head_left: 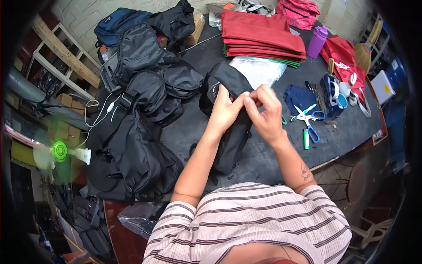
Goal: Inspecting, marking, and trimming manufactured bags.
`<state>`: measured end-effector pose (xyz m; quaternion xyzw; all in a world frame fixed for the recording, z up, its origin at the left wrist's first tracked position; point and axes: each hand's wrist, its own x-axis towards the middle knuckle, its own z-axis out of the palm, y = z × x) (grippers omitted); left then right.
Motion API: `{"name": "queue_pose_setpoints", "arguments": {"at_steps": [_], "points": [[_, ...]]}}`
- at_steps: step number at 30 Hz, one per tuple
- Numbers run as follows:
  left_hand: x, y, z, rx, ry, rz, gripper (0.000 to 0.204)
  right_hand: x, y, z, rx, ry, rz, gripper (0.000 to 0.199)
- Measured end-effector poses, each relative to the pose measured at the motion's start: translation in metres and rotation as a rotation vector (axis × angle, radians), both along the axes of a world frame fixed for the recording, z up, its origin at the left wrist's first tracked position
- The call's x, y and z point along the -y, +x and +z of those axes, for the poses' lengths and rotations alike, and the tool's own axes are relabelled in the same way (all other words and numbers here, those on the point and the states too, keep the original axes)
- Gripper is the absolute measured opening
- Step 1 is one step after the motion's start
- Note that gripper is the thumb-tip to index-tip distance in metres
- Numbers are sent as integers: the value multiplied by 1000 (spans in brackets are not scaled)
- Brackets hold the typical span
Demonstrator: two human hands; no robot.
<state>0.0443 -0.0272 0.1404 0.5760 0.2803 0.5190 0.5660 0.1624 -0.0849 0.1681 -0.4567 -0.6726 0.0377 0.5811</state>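
A black fabric bag [232,147] lies in front of me on the dark table, its upper part folded over and bunched. My left hand [225,113] is closed on the bag's fabric, its fingers partly hidden by the cloth. Close beside it, my right hand [267,115] is held over the bag's right side with thumb and forefinger pinched together, almost touching the left hand's fingertips. Whatever sits in that pinch is too small to make out. Several more black bags [143,90] are heaped to the left of the one I hold.
Folded red fabric [263,37] is stacked at the back, with clear plastic [259,68] before it. On the right are scissors [310,119], a green lighter [306,139], a dark blue cloth [299,99] and a purple bottle [317,42]. A small green fan [60,151] stands at left.
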Motion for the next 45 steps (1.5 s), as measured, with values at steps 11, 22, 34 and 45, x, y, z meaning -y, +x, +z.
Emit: {"name": "queue_pose_setpoints", "arguments": {"at_steps": [11,22,34,45], "points": [[29,-1,17,289,-146,-92,20,15,-1,29,230,241,62,12],[86,-24,19,397,-128,-242,60,0,61,-75,-855,-392,46,31],[41,-90,-50,-298,74,778,67,49,68,-114,-1412,-731,532,16],[84,-33,27,-685,1080,458,20,49,-13,-20,-869,-236,199,15]]}}
